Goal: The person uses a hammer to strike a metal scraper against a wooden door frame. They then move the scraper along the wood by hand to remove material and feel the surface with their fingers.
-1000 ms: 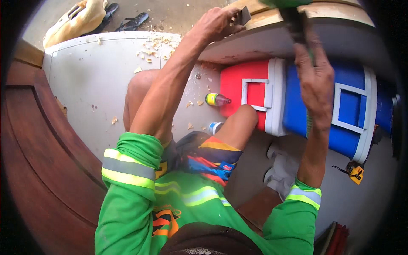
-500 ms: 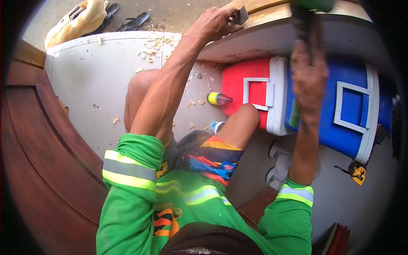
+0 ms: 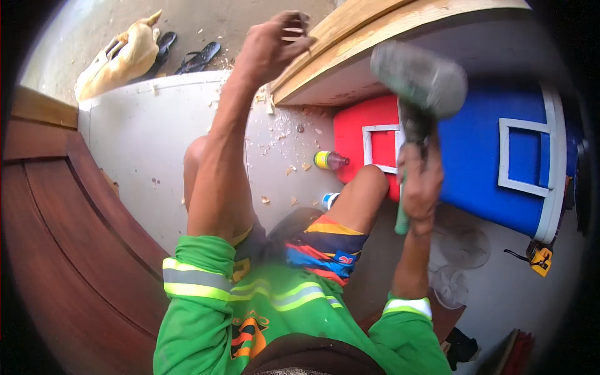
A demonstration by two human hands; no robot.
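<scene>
My left hand is raised near the top, just left of a pale wooden frame, its fingers curled on a small dark metal piece, partly hidden. My right hand grips a hammer-like tool with a green handle and a broad, blurred grey head, held over the coolers below the frame's edge. Pale wood shavings lie scattered on the tiled floor under and around my left arm.
A red cooler and a blue cooler stand at right, with a bottle, a small container and a yellow tape measure nearby. A brown panelled door is at left. A dog lies by sandals.
My left hand has moved left, off the wood's edge, with the metal piece. My right hand has come left and down, showing the tool's grey head. The view has shifted slightly.
</scene>
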